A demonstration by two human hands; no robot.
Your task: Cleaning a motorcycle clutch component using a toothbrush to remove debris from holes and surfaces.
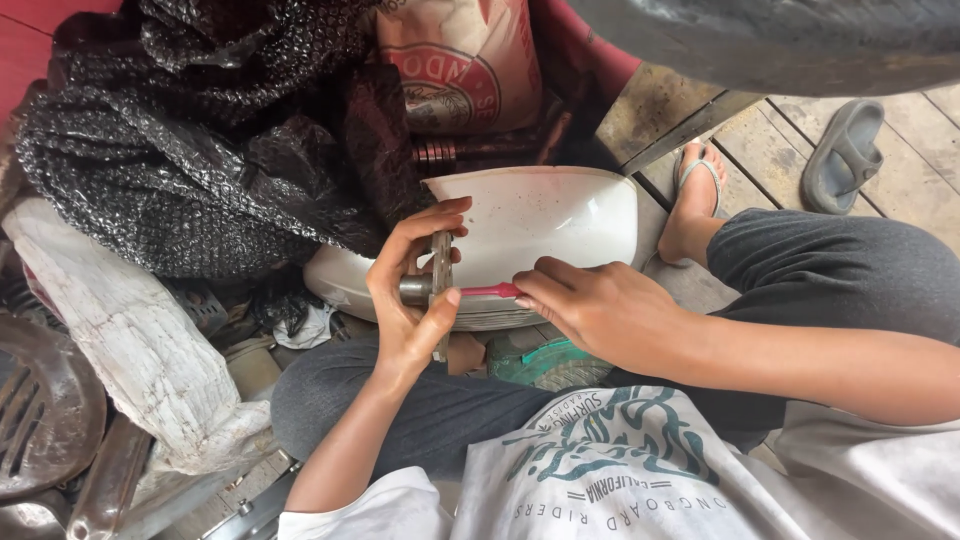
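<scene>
Metal part (438,290) pinched btwn left hand (410,300) thumb & fingers – upright.

Tip of red-handled tool (490,291) hidden behind metal part (440,282); part's lower end covered by left hand (410,300). White shell (540,225) partly buried under black bubble wrap (190,140). Printed sack (460,60) cut off at top edge.

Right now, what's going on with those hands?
A person sits cross-legged on a wooden floor. The left hand holds a small flat metal part upright, thumb and fingers around it. The right hand presses a red-handled tool sideways against that part. Behind the hands lies a white curved shell, with black bubble wrap heaped to its left.
</scene>
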